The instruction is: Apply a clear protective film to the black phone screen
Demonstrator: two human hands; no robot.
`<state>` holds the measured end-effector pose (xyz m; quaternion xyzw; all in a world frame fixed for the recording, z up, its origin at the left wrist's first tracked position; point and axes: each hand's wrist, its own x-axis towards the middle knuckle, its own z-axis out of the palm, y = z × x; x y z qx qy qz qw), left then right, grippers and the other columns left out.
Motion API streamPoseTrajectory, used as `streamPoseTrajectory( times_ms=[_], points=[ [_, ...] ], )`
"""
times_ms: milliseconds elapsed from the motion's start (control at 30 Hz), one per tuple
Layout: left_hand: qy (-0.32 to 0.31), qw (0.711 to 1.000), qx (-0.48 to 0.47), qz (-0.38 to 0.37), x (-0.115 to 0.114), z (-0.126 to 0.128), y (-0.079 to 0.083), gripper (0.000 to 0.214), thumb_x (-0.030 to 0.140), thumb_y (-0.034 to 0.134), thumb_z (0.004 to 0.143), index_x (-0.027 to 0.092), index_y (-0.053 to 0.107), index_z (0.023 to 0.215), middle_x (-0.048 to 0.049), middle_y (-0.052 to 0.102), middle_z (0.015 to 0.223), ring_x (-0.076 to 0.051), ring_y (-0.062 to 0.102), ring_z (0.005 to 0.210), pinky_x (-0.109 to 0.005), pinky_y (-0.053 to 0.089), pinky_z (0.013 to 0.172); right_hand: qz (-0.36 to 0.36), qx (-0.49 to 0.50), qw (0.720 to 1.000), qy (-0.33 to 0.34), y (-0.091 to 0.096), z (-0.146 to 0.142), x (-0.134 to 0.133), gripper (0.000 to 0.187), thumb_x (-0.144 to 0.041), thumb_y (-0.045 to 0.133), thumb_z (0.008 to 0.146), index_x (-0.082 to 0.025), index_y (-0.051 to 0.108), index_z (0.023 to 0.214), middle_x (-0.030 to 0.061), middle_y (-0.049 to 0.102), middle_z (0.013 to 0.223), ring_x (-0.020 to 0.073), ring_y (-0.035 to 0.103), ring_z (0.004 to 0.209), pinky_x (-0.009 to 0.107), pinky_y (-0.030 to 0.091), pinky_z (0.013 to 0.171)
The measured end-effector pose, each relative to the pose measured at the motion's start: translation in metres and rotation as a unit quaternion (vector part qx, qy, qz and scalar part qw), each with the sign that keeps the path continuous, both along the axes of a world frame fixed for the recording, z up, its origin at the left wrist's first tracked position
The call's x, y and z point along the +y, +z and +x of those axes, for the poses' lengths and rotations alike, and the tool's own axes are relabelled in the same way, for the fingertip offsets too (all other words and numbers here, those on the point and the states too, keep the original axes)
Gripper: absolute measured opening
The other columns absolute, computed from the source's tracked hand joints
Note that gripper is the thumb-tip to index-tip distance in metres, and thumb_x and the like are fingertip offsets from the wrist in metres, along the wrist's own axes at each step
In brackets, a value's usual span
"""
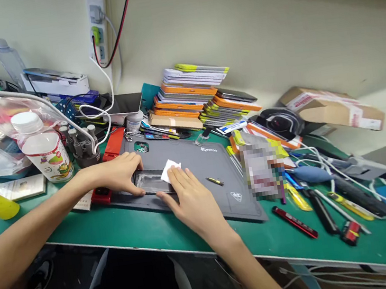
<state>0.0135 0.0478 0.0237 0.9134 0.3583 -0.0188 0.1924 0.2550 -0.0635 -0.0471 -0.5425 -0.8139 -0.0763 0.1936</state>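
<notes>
A dark-framed phone [152,181] with a glossy, see-through-looking face lies flat on a grey work mat [187,152]. My left hand [121,173] grips its left end, thumb along the near edge and fingers over the far side. My right hand [193,197] presses a folded white wipe [170,169] onto the phone's right part, fingers held together and thumb at the near edge. The phone's right end is hidden under that hand. A small gold-and-black screwdriver bit [215,181] rests on the mat to the right.
Stacked orange and yellow-edged boxes [186,93] stand at the back. A drink bottle [45,151] and a screwdriver holder [84,148] are at the left. A red pocketknife-like tool [295,222], a blue air blower [312,174] and cables crowd the right. The green table's [147,227] front edge is near me.
</notes>
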Motion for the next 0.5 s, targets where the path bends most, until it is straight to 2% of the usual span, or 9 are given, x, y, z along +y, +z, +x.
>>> streamPoseTrajectory(
  times_ms=[100,167,267,367,500],
  points=[
    [-0.001,1.000,0.010,-0.008,-0.002,0.000,0.003,0.064,0.066,0.069,0.076,0.018,0.051,0.115,-0.0123,0.057,0.122,-0.030,0.055,0.112,-0.036,0.046,0.095,0.044,-0.006,0.999,0.004,-0.005,0.003,-0.023,0.077,-0.062,0.047,0.106,-0.001,0.052,0.153,0.0240,0.053,0.157,0.0382,0.053,0.146,0.056,0.046,0.122],
    [-0.001,1.000,0.015,-0.004,-0.003,0.000,0.005,0.064,0.065,0.069,0.076,0.018,0.051,0.115,-0.0123,0.057,0.122,-0.030,0.055,0.112,-0.035,0.045,0.095,0.044,-0.014,0.999,0.008,-0.007,0.005,-0.029,0.075,-0.060,0.046,0.107,0.000,0.052,0.152,0.0230,0.053,0.157,0.0376,0.054,0.146,0.055,0.046,0.122],
    [0.001,1.000,0.013,0.003,-0.003,0.000,0.004,0.064,0.065,0.070,0.076,0.019,0.051,0.115,-0.0119,0.058,0.123,-0.029,0.055,0.111,-0.036,0.046,0.094,0.020,-0.019,1.000,0.005,-0.001,0.004,-0.011,0.073,-0.059,0.038,0.109,-0.001,0.057,0.149,0.0223,0.057,0.154,0.0365,0.056,0.144,0.055,0.045,0.123],
    [0.002,1.000,0.008,0.002,-0.001,0.000,0.003,0.064,0.067,0.069,0.076,0.019,0.050,0.114,-0.0114,0.058,0.121,-0.029,0.056,0.111,-0.035,0.046,0.094,-0.001,-0.016,1.000,0.010,0.006,0.001,0.012,0.075,-0.061,0.036,0.109,0.000,0.060,0.145,0.0238,0.061,0.150,0.0360,0.058,0.142,0.054,0.044,0.124],
    [0.002,1.000,0.015,-0.003,-0.001,-0.001,0.003,0.064,0.066,0.070,0.075,0.019,0.050,0.113,-0.0107,0.057,0.120,-0.028,0.055,0.110,-0.035,0.046,0.094,0.018,-0.027,0.999,0.012,0.008,0.001,0.013,0.076,-0.061,0.038,0.109,0.002,0.060,0.144,0.0252,0.060,0.150,0.0371,0.059,0.141,0.055,0.045,0.123]
  ],
)
